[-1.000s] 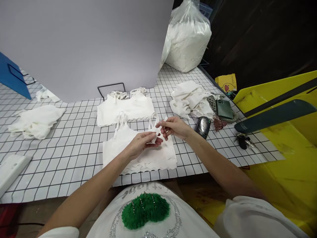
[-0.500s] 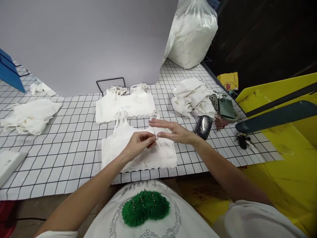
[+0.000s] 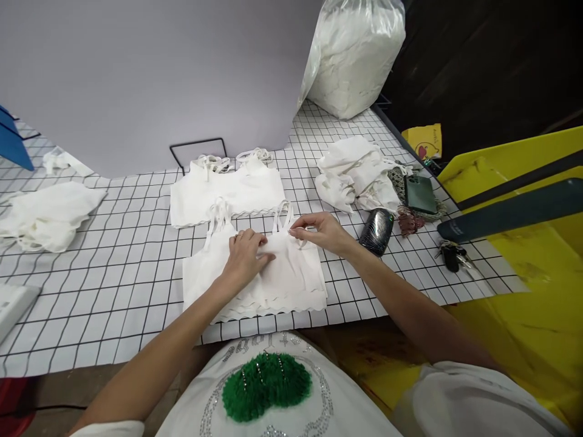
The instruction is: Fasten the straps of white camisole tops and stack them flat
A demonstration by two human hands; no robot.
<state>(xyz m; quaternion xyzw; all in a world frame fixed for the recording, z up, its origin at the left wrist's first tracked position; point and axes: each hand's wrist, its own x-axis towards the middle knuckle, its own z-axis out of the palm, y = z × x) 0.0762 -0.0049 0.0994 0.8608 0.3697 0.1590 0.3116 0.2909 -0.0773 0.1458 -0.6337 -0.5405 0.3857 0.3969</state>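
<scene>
A white strappy crop top [image 3: 291, 276] with a scalloped hem lies flat at the front of the table, on top of more white fabric layers. My right hand [image 3: 321, 232] pinches this top at its upper edge, near the base of the right strap. Bent fingers of my left hand [image 3: 246, 255] rest on the upper middle of the same top, with the thumb held apart from them. Just behind lies a second stack of white tops [image 3: 228, 191], its thin straps looped at the far side.
A grid-patterned cloth [image 3: 132, 273] covers the table. Crumpled white garments [image 3: 355, 173] lie at right, beside a black ridged mouse-shaped object [image 3: 377, 232], a green phone [image 3: 419, 194], a claw clip [image 3: 410, 221] and keys [image 3: 450, 256]. More white garments [image 3: 54, 212] sit at left; a stuffed plastic bag [image 3: 357, 60] stands behind.
My left hand has drawn back leftward from its pinch near the right strap and rests on the top. My right hand, spread before, has closed on the upper edge.
</scene>
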